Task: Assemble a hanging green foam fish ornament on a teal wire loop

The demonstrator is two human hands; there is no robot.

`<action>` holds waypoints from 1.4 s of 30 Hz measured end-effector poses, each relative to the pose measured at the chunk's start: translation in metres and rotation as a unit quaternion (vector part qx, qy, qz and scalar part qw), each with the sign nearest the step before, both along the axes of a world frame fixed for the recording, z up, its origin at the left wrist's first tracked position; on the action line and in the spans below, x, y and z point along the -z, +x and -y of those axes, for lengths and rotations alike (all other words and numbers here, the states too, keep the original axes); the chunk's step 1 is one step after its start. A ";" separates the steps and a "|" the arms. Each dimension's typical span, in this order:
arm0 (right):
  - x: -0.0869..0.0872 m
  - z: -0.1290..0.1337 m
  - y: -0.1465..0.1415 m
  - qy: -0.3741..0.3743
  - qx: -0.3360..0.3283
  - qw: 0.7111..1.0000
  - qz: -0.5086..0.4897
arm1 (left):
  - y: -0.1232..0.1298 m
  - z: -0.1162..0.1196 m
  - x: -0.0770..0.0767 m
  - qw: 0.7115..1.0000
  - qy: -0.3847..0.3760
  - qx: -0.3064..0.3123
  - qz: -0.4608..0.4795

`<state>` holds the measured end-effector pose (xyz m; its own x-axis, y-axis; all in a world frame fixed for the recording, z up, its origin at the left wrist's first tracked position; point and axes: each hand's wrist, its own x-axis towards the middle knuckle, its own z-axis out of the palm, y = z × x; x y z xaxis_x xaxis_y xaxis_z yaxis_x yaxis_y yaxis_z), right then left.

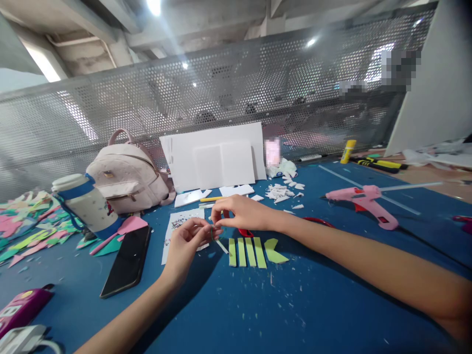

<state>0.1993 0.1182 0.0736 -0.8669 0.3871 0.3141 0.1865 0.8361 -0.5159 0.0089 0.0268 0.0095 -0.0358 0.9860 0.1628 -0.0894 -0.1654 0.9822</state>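
Note:
My left hand (189,241) and my right hand (236,214) meet above the blue table (236,305). The fingers of both are pinched on a thin dark green loop (213,233), whose exact form is too small to make out. Just below the fingertips a small white strip (221,247) slants downward. To the right of it lie several light green strips (251,252) side by side, and a notched light green piece (276,251). Red scissors (245,233) are partly hidden under my right hand. Left of my left hand is a white sheet with small dark bits (177,226).
A black phone (127,260), a bottle (86,204), a backpack (129,174) and colored scraps (33,221) are on the left. White boards (221,162) stand at the back, near white scraps (278,192). A pink glue gun (359,196) with a cable lies right.

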 end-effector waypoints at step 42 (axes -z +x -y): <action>0.007 -0.008 0.000 -0.029 -0.033 0.999 -0.028 | 0.000 -0.002 0.001 1.000 0.004 -0.015 0.026</action>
<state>0.1995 0.1262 0.0664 -0.8726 0.3493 0.3414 0.1020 0.8138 -0.5721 0.0092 0.0293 0.0089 -0.0731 0.9832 0.1670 -0.1359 -0.1757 0.9750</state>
